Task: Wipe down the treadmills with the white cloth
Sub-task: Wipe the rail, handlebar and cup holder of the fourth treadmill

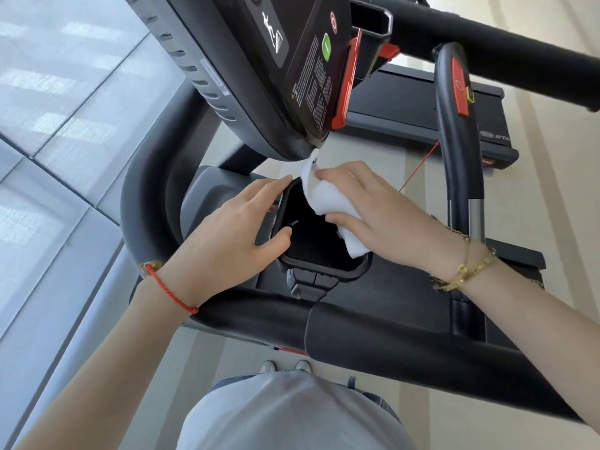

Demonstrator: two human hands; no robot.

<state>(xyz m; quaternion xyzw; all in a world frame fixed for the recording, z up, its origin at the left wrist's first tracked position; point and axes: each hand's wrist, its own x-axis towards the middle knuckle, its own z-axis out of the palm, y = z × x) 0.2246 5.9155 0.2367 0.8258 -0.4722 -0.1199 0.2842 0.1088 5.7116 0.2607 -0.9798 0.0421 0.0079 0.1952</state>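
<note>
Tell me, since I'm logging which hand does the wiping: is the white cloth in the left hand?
No, the right hand holds the white cloth, while the left hand rests bare on the black tray's rim.

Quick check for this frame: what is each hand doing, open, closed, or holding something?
Left hand: open, straight fingers resting on the rim of the black square cup holder.
Right hand: holding the white folded cloth over it.

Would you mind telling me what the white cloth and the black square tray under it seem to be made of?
The white cloth looks like soft fleecy fabric: it folds and bunches under the right hand. The black square tray seems moulded plastic, matte, with a smooth rounded rim.
</note>
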